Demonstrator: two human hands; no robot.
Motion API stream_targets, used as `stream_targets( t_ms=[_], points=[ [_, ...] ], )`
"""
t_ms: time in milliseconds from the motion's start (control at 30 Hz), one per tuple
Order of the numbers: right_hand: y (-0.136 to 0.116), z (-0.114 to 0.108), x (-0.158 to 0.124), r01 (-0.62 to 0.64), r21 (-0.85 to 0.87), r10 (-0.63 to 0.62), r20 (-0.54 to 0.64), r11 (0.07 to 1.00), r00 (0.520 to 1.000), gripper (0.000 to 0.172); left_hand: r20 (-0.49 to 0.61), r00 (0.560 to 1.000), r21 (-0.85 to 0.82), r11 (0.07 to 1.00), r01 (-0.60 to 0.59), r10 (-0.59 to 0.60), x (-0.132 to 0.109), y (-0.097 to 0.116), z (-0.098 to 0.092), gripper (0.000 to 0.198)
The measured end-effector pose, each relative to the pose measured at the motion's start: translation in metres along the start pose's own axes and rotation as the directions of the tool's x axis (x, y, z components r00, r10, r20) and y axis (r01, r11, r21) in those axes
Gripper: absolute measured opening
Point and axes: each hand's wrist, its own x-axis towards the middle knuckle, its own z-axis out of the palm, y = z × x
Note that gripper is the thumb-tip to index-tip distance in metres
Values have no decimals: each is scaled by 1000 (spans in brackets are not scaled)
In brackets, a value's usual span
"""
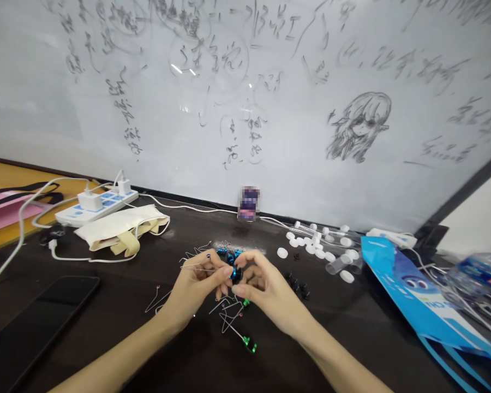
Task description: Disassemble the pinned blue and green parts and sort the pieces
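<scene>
My left hand (200, 284) pinches a small blue-and-black part (236, 274) between thumb and fingers, and a thin bent metal wire juts out leftward from that hand. From the other side, my right hand (270, 292) closes its thumb and fingertips round the black end of the same part. Just behind the hands lie more blue metallic pieces (237, 252) among thin wires. Below the fingers are several bent wires (228, 322), one ending in a green-and-black piece (249, 344). What the curled fingers cover is partly hidden.
White caps (311, 248) and clear tubes (336, 266) lie right of the hands, near small black parts (298, 285). A blue bag (417, 300) lies far right. At left are a dark phone (45, 322), a cream pouch (118, 226) and a power strip (102, 207). A whiteboard (270, 174) stands behind.
</scene>
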Motion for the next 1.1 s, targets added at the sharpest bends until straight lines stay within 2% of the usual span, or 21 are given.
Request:
stream_targets(
  t_ms=[33,100,167,200,267,367,433,533,600,633,700,767,867,933,1000,1033,1100],
  points=[
    [0,-1,0,-19,18,19,1,1000,1000,37,3,1000,4,1000,-3,3,0,0,0,22],
    [1,-1,1,-69,46,67,50,997,997,29,19,1000,12,1000,-7,6,1,1,-1,21],
    [1,-1,1,-90,61,83,105,994,991,40,35,999,15,1000,-6,5,1,2,-1,22],
    [1,-1,0,-81,66,74,112,995,991,40,38,999,13,1000,-4,3,1,2,-2,22],
    [0,-3,0,-49,64,44,80,997,996,25,25,1000,1,1000,-1,1,2,3,-3,22],
    [0,-5,2,-28,48,27,23,998,999,42,2,1000,-9,1000,-6,6,2,4,-4,22],
    [2,-7,3,-40,39,39,43,998,998,29,18,1000,-8,1000,-2,2,2,4,-4,22],
    [2,-7,3,-38,24,36,84,999,996,41,52,999,-12,1000,13,-12,2,4,-3,23],
    [0,-7,3,-23,31,21,51,999,998,26,39,999,-19,1000,14,-13,3,4,-4,23],
    [-1,-8,2,-14,38,14,21,999,1000,25,27,1000,-23,1000,14,-13,4,4,-4,23],
    [-2,-8,2,-4,47,5,-22,999,1000,38,16,1000,-27,999,17,-16,4,4,-5,23],
    [-1,-8,2,-5,24,5,8,1000,1000,26,32,999,-27,999,28,-27,4,3,-5,23],
    [0,-7,1,-21,-28,24,78,999,997,31,48,998,-28,999,37,-36,4,1,-5,24],
    [0,-8,1,-49,-4,49,48,999,998,22,38,999,-35,999,35,-34,4,0,-5,24],
    [-1,-9,1,-69,41,69,-11,997,998,44,27,999,-39,999,35,-34,4,0,-5,25],
    [-1,-10,2,-71,51,72,-27,996,997,47,28,999,-39,999,38,-37,4,0,-5,25],
    [0,-10,3,-68,36,68,7,997,998,30,37,998,-36,998,44,-43,3,1,-5,24]
  ],
)
